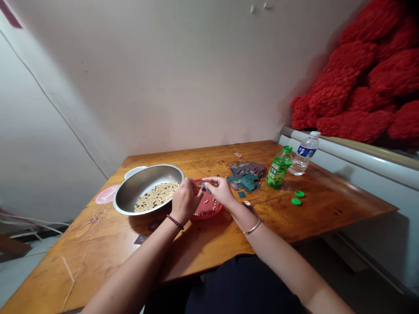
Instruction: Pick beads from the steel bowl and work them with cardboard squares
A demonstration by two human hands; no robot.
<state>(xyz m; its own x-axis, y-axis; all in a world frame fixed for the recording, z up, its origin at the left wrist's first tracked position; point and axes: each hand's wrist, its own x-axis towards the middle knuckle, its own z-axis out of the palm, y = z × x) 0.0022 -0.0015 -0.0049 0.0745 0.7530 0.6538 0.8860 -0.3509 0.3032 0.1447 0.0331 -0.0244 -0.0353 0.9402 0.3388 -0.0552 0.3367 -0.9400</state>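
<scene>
My right hand (218, 191) pinches a small dark square piece (205, 187) between thumb and fingers. Close beside it, my left hand (186, 199) has its fingers curled together; whatever is in them, if anything, is hidden. Both hands are over a shallow red basket (214, 213) with a few pale beads or beans along its inside edge. Left of my hands stands a large steel bowl (122, 192), tilted, holding many pale bean-like grains (157, 196) mixed with dark ones. Beyond my right hand lies a pile of dark green and purplish-brown cut pieces (247, 176).
A green drink bottle (279, 169) and a clear water bottle (304, 155) stand at the right, near two green caps (297, 198). Loose string (88, 226) and a pink round item (105, 195) lie left. Red bundles (360, 83) are heaped on a white cabinet (360, 170).
</scene>
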